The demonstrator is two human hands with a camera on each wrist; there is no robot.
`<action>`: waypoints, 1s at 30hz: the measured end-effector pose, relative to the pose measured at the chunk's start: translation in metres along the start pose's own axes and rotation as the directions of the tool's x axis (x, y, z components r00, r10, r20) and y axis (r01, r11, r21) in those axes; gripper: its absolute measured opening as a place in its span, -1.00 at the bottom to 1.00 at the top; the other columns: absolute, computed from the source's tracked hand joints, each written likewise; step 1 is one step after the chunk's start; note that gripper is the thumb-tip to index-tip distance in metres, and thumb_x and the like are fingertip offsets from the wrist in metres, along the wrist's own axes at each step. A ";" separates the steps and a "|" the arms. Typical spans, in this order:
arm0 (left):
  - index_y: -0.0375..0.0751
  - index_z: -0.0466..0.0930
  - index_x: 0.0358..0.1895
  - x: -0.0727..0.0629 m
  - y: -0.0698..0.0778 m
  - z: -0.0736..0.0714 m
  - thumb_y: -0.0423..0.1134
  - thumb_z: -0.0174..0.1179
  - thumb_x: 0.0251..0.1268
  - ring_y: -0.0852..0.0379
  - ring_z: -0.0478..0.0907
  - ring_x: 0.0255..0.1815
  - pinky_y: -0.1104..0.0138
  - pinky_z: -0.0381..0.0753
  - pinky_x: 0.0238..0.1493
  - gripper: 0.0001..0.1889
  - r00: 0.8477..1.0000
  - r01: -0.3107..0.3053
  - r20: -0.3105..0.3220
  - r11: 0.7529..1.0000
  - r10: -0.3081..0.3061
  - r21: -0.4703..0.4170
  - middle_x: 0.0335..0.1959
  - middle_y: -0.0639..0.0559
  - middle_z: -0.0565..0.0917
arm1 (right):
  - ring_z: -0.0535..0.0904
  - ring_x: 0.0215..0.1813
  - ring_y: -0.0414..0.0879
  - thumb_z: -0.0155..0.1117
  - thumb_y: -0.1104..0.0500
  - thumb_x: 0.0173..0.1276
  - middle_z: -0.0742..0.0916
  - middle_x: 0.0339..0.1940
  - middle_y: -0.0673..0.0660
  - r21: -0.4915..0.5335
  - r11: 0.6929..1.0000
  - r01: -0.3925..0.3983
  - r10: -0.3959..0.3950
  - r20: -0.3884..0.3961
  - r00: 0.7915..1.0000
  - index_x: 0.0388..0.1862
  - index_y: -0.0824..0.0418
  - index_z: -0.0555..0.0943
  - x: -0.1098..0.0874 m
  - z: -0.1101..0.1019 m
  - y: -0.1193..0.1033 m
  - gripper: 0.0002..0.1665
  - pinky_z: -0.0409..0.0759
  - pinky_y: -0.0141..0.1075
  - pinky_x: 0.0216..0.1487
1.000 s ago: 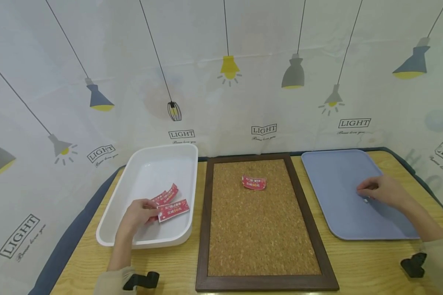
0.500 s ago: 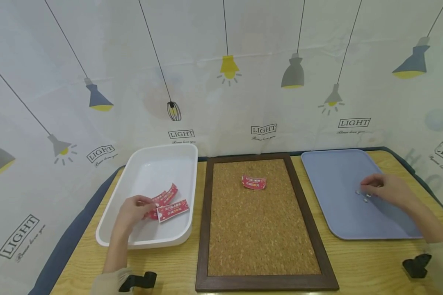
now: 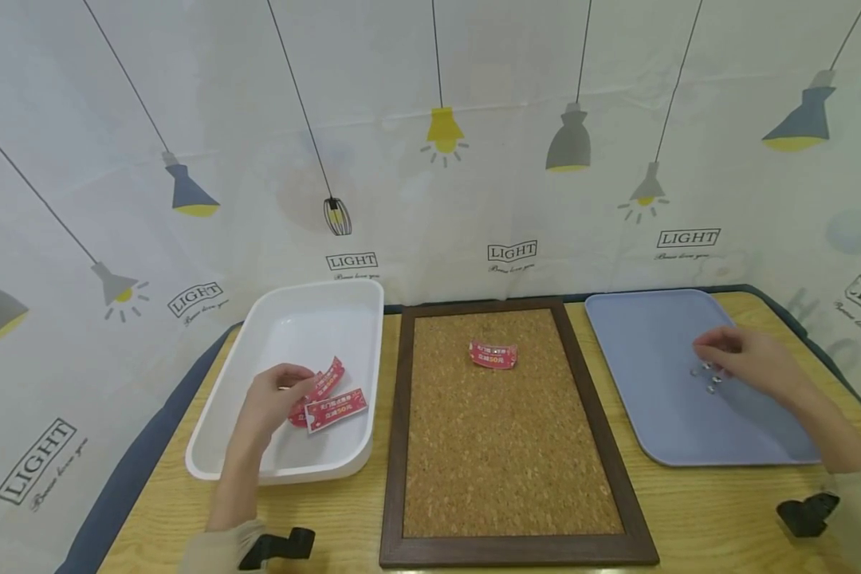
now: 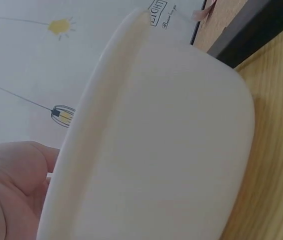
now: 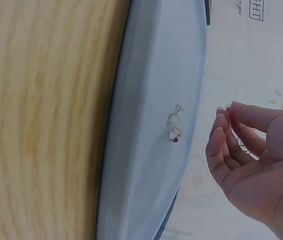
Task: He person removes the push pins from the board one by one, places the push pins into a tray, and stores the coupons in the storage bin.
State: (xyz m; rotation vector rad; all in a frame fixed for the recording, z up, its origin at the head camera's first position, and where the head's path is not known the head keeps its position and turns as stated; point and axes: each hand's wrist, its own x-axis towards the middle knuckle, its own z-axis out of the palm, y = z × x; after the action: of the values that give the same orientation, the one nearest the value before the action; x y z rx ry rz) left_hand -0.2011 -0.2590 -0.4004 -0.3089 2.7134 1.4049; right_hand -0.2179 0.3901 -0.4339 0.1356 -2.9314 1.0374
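In the white tub (image 3: 218, 422), several red paper coupons (image 3: 337, 410) printed with 50 lie overlapping. My left hand (image 3: 269, 402) reaches over the near rim, thumb and forefinger pinching at the left end of the upper coupon (image 3: 332, 373); in the left wrist view the tub wall hides the fingertips. My right hand (image 3: 749, 367) hovers over the blue tray (image 3: 653, 351), thumb and fingertips brought together. Whether a pin sits between them I cannot tell. Several small shiny pushpins (image 5: 174, 135) lie on the tray just below.
Between tub and tray lies a cork board (image 3: 509, 454) in a dark brown frame (image 3: 516, 550). One red coupon (image 3: 493, 356), curled at its ends, is fixed near its top by a small pin. A wooden table (image 3: 330, 526) carries everything, with a lamp-print cloth (image 3: 402, 183) behind.
My left hand has shifted up from the lower coupons to the upper one. My right hand has lifted slightly off the tray, uncovering several pushpins.
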 end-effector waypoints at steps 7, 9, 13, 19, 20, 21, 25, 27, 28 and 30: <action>-0.32 0.57 0.13 -0.001 0.018 0.015 -0.17 0.21 0.47 -0.08 0.52 -0.04 0.20 0.56 -0.07 -0.67 0.998 -0.054 0.010 0.998 0.054 -0.029 0.01 -0.20 0.61 | 0.62 -0.36 -0.19 0.21 0.03 0.54 0.74 -0.25 0.19 0.013 1.000 0.021 -0.021 -0.006 1.000 0.07 0.42 0.59 0.003 0.003 -0.019 -0.56 0.59 -0.31 -0.36; -0.32 0.58 0.12 -0.002 0.023 0.019 -0.17 0.22 0.46 -0.04 0.54 -0.08 0.17 0.58 -0.05 -0.67 0.997 -0.073 0.019 0.996 0.074 -0.049 -0.01 -0.20 0.62 | 0.63 -0.34 -0.20 0.21 0.03 0.54 0.75 -0.23 0.20 0.020 0.999 0.037 -0.037 -0.007 0.999 0.07 0.40 0.60 0.004 0.004 -0.025 -0.56 0.59 -0.31 -0.35; -0.32 0.59 0.09 -0.003 0.033 0.028 -0.21 0.21 0.47 0.02 0.57 -0.15 0.13 0.61 -0.04 -0.71 0.993 -0.108 0.044 0.991 0.112 -0.080 -0.03 -0.24 0.65 | 0.66 -0.30 -0.16 0.23 0.00 0.53 0.75 -0.19 0.23 0.032 0.998 0.052 -0.051 -0.005 0.999 0.07 0.35 0.61 0.005 0.007 -0.035 -0.57 0.61 -0.27 -0.34; -0.35 0.60 0.04 -0.006 0.047 0.041 -0.27 0.22 0.46 -0.02 0.62 -0.18 0.10 0.64 -0.04 -0.76 0.981 -0.177 0.064 0.978 0.185 -0.114 -0.11 -0.20 0.65 | 0.67 -0.24 -0.04 0.20 -0.06 0.54 0.75 -0.14 0.26 0.037 0.998 0.059 -0.060 0.019 0.998 0.11 0.34 0.60 0.009 0.011 -0.049 -0.51 0.63 -0.24 -0.30; -0.35 0.61 0.04 -0.006 0.049 0.044 -0.27 0.22 0.45 -0.02 0.62 -0.19 0.11 0.64 -0.05 -0.77 0.979 -0.187 0.066 0.975 0.195 -0.120 -0.13 -0.19 0.65 | 0.67 -0.23 -0.03 0.20 -0.05 0.54 0.74 -0.13 0.26 0.047 0.997 0.062 -0.064 0.026 0.998 0.11 0.35 0.60 0.010 0.011 -0.052 -0.51 0.63 -0.24 -0.28; -0.35 0.61 0.03 -0.006 0.051 0.046 -0.28 0.22 0.45 -0.01 0.61 -0.21 0.11 0.63 -0.06 -0.77 0.976 -0.195 0.068 0.972 0.205 -0.129 -0.13 -0.18 0.65 | 0.67 -0.23 -0.03 0.19 -0.05 0.55 0.74 -0.12 0.26 0.050 0.997 0.066 -0.068 0.031 0.997 0.12 0.36 0.59 0.011 0.012 -0.055 -0.51 0.63 -0.23 -0.27; -0.38 0.61 0.01 -0.006 0.060 0.056 -0.32 0.22 0.44 0.05 0.60 -0.27 0.24 0.62 -0.17 -0.79 0.969 -0.213 0.088 0.961 0.231 -0.174 -0.17 -0.17 0.64 | 0.66 -0.24 -0.07 0.20 -0.01 0.55 0.74 -0.13 0.25 0.074 0.993 0.089 -0.092 0.039 0.995 0.12 0.36 0.59 0.014 0.016 -0.067 -0.55 0.63 -0.24 -0.27; -0.40 0.61 0.00 -0.006 0.064 0.062 -0.34 0.22 0.44 0.05 0.59 -0.29 0.31 0.60 -0.22 -0.80 0.964 -0.224 0.101 0.953 0.248 -0.205 -0.18 -0.17 0.65 | 0.66 -0.26 -0.12 0.20 0.00 0.55 0.74 -0.14 0.24 0.082 0.992 0.101 -0.104 0.038 0.994 0.10 0.36 0.60 0.015 0.019 -0.073 -0.56 0.63 -0.25 -0.27; -0.39 0.61 0.00 -0.007 0.066 0.065 -0.34 0.22 0.44 0.06 0.59 -0.29 0.34 0.59 -0.25 -0.80 0.961 -0.229 0.107 0.950 0.256 -0.212 -0.18 -0.16 0.65 | 0.66 -0.26 -0.13 0.21 0.01 0.54 0.74 -0.15 0.24 0.087 0.991 0.104 -0.108 0.038 0.993 0.10 0.36 0.60 0.015 0.021 -0.077 -0.57 0.63 -0.26 -0.27; -0.39 0.62 -0.01 -0.007 0.070 0.070 -0.34 0.22 0.44 0.04 0.61 -0.28 0.35 0.58 -0.27 -0.80 0.953 -0.249 0.116 0.942 0.279 -0.225 -0.18 -0.16 0.66 | 0.66 -0.25 -0.14 0.21 0.01 0.54 0.75 -0.15 0.23 0.097 0.990 0.107 -0.111 0.042 0.993 0.09 0.34 0.61 0.016 0.025 -0.082 -0.58 0.64 -0.26 -0.25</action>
State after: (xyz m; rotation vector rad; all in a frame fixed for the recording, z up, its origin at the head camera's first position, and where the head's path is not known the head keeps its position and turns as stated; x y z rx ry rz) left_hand -0.2107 -0.1616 -0.3841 0.1533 2.5659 1.7097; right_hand -0.2265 0.3097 -0.4004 0.3230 -2.8782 1.1720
